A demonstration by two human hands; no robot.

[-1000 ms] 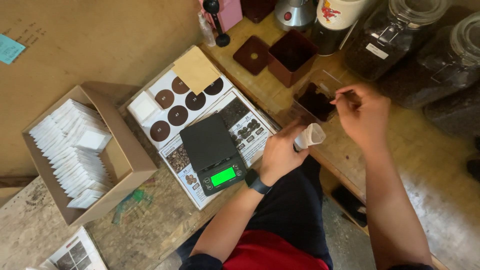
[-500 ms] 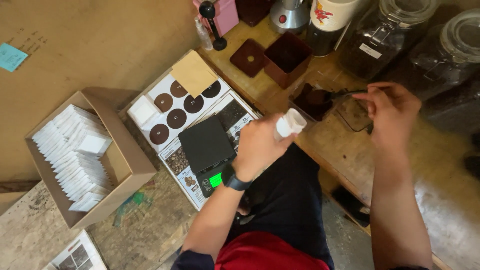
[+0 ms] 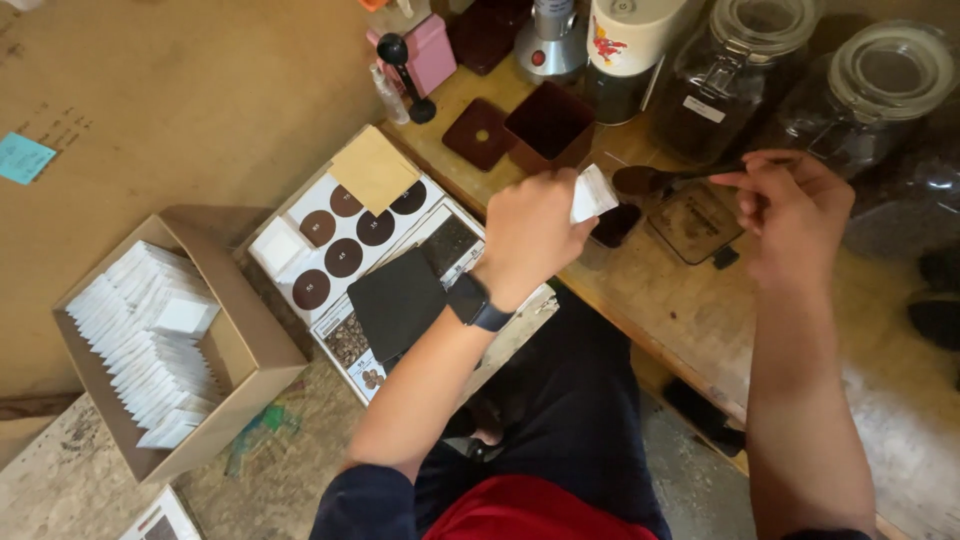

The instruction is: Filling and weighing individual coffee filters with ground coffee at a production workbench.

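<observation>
Nearest, left hand closed around a small white paper sachet, mouth poking out past the thumb side. Light, thin, easily crushed, so probably best pinched low on the sides, leaving the opening free. Just beyond the sachet, a dark scoop loaded with brown grounds, its slim handle pinched between the fingertips of the right hand, level and almost touching the sachet's lip. Likely stiff but prone to spilling if tilted. Under the scoop, a dark dish. Farther off, a maroon square cup and glass jars.
</observation>
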